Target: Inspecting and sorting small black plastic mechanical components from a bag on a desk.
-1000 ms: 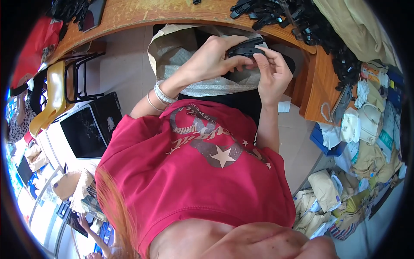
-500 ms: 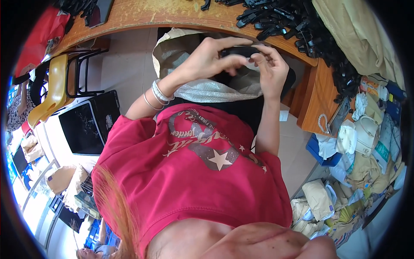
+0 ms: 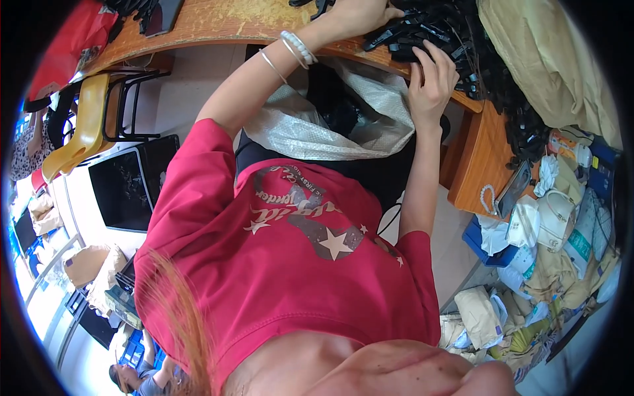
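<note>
- Upper left of the frame: a red bag (image 3: 66, 53), cut by the dark fisheye rim, its contents out of sight; below it, a yellow chair (image 3: 89, 122).
- Lower left: a tan open-topped carton (image 3: 86, 265), its inside hard to make out; under it, a co-worker (image 3: 142, 379), partly cut off.
- Upper centre: a pale woven sack (image 3: 284, 125), mouth open, holding a dark mass whose separate parts cannot be told.
- Top edge, right of centre: the left hand (image 3: 362, 14), fingers bent over the wooden table (image 3: 251, 26) and reaching the pile; the frame crops it, so I cannot tell whether it grips anything.
- Upper right of centre: the pile of black plastic clip-like pieces (image 3: 429, 30) on the table, running past the top edge.
- Just below the pile: the right hand (image 3: 432, 86), fingers loosely parted and slightly curled, nothing visible between them, fingertips beside the nearest pieces.
- Right: a blue bin (image 3: 481, 245) with white plastic bulging out, hiding its bottom.
- Upper right: a large tan sack (image 3: 555, 59), contents hidden.
- Far right: a white handbag (image 3: 557, 221) among packages.
</note>
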`<state>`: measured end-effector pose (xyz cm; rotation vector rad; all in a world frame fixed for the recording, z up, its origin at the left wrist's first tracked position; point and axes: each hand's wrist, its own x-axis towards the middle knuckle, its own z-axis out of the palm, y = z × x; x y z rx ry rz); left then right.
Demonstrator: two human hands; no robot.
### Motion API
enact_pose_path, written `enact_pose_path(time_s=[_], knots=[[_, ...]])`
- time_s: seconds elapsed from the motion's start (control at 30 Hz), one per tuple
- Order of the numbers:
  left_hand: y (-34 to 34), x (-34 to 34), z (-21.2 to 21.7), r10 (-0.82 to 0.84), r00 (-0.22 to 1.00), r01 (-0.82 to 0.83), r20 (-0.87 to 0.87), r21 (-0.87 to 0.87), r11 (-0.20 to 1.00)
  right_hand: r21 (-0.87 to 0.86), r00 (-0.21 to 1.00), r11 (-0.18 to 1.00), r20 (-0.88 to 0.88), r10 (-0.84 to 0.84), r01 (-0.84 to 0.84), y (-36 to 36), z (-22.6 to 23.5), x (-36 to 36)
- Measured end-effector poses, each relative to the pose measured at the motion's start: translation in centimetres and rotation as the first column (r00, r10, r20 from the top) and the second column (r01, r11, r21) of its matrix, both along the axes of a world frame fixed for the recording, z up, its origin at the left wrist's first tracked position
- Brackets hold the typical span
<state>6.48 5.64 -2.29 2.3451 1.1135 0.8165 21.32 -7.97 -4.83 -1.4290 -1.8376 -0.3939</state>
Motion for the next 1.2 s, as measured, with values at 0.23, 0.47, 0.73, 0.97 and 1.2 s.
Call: enact_pose_path(time_s=[0.23, 0.47, 0.73, 0.97, 1.2], knots=[[-1.2, -1.3, 0.3, 0.056, 0.893, -0.101, 0.447, 0.077, 0.992, -0.030, 0.918, 0.999, -0.395, 0.023, -0.038, -1.9, 0.7, -0.7], [-8.3, -6.5, 3.0, -0.218, 0.843, 0.512, 0.492, -0.608, 0.607, -0.144, 0.418, 0.821, -0.900, 0.124, -0.553, -4.6, 4.7, -2.2], [-11.1, -6.5, 1.7, 0.012, 0.742, 0.621, 0.671, -0.693, 0.365, -0.137, 0.357, 0.799, -0.928, 0.102, -0.585, -5.1, 5.1, -3.2], [-11.4, -6.6, 2.4, -0.059, 0.888, 0.299, 0.455, -0.475, 0.827, -0.230, 0.532, 0.864, -0.845, 0.051, -0.449, -6.0, 5.1, -4.4], [-12.5, -7.5, 2.6, -0.211, 0.884, 0.343, 0.417, -0.273, 0.899, -0.103, 0.452, 0.931, -0.889, 0.071, -0.349, -5.9, 4.3, -6.2]])
